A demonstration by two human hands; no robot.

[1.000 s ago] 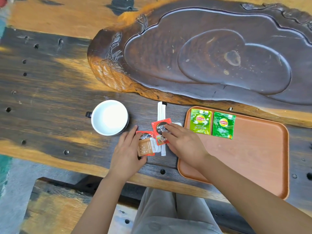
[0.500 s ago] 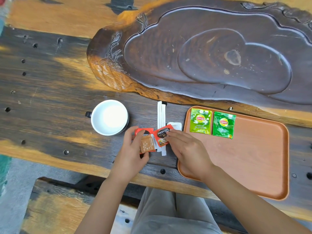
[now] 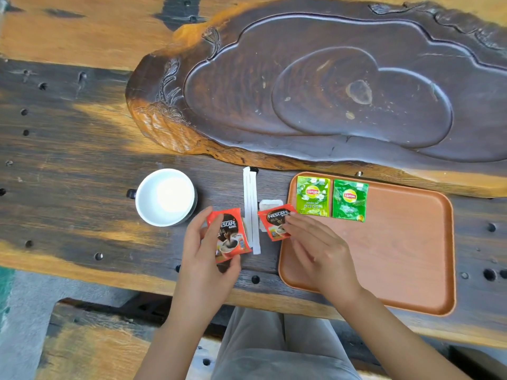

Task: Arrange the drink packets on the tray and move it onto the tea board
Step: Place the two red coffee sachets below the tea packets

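Note:
Two green Lipton tea packets, a light one (image 3: 312, 196) and a darker one (image 3: 349, 200), lie side by side in the far left corner of the orange tray (image 3: 406, 256). My left hand (image 3: 205, 259) holds a red Nescafe packet (image 3: 229, 234) just left of the tray, above the table. My right hand (image 3: 315, 248) grips a second red Nescafe packet (image 3: 274, 220) at the tray's left rim. The dark carved tea board (image 3: 329, 86) lies beyond the tray.
A white cup (image 3: 166, 196) stands left of the packets. Long white sticks (image 3: 251, 207) lie between my hands, and a small white packet (image 3: 270, 205) peeks out under the right Nescafe packet. The wooden table has holes and a near edge by my lap.
My hands have drawn apart: the left one lifted its Nescafe packet leftward and turned it face up, the right one carried the other packet right, to the tray's rim.

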